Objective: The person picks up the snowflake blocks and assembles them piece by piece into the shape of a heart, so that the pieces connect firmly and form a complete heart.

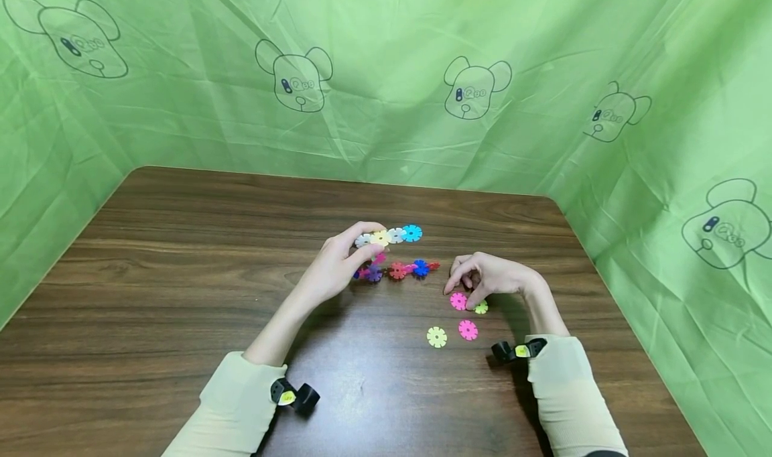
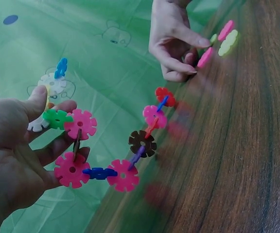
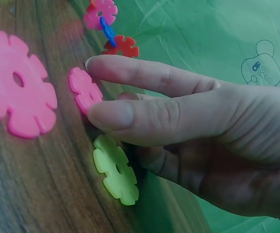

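Glossy brown wood-grain tabletop point(image 1: 181, 276) — two pink notched discs point(image 1: 463, 331), two yellow-green discs point(image 1: 431, 338), lying flat

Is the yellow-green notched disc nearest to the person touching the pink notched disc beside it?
Apart. The head view shows a strip of brown wooden tabletop between the yellow-green notched disc and the pink notched disc; their edges do not meet.

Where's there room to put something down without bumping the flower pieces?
The biggest bare patch of table is left of the left hand, out to the green cloth. A strip beyond the linked flower pieces, before the cloth, is bare too. It's crowded between the hands, with loose pink pieces and yellow-green ones by the right hand.
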`<state>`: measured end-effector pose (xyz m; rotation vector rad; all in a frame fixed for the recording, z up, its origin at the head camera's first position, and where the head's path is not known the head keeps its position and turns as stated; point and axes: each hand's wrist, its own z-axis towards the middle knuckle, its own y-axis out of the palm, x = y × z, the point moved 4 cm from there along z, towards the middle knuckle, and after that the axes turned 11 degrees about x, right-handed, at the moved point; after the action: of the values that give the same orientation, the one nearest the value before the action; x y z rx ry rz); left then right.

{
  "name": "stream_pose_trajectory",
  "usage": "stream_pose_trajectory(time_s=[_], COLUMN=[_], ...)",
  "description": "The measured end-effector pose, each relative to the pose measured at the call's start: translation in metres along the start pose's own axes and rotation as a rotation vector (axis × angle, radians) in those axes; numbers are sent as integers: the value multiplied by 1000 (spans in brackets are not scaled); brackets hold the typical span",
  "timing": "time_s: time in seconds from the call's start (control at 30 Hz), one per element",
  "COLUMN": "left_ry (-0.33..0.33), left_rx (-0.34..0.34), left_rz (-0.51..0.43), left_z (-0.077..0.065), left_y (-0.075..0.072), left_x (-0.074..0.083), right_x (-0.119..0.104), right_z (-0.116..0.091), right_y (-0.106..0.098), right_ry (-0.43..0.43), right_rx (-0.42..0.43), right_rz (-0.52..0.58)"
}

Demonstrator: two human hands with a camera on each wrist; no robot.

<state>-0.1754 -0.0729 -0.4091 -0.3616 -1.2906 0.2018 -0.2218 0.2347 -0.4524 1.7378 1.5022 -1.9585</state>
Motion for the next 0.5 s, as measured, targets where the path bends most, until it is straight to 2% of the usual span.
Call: stream_pose_trajectory(time_s=[0.2, 0.5], left_ry=[-4, 11], left_rx=[6, -12], left_rz=[10, 8], left_z=[-1, 0], left_y=[-2, 1], left_x=[-1, 0], right_x=[-1, 7], right_z=[3, -6], right_y=[1, 3], right_ry=[14, 37], right_rx=[15, 79], right_rz=[-42, -49])
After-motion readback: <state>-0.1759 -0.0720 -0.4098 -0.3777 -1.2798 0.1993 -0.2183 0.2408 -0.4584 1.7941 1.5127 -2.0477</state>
